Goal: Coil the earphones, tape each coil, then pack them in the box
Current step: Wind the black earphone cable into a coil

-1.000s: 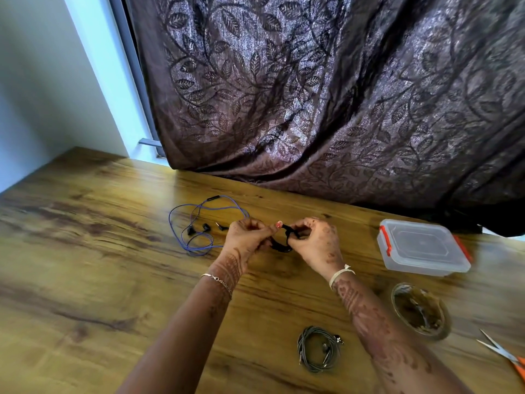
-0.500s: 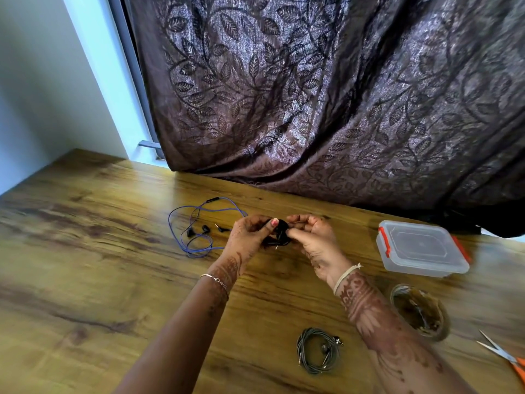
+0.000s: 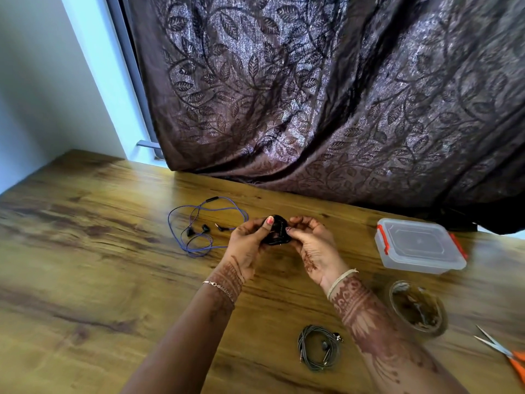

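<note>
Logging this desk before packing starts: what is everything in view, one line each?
black earphones: 1, black, coiled between both hands
blue earphones: 1, blue, loose on table, left of hands
grey earphones: 1, grey, coiled, near side of table
plastic box: 1, clear with orange clips, right of hands
tape roll: 1, clear, nearer than box
scissors: 1, orange handles, far right
table: 1, brown wood, foreground
curtain: 1, brown, behind table
left hand: 1, pinching black earphones
right hand: 1, pinching black earphones
</note>
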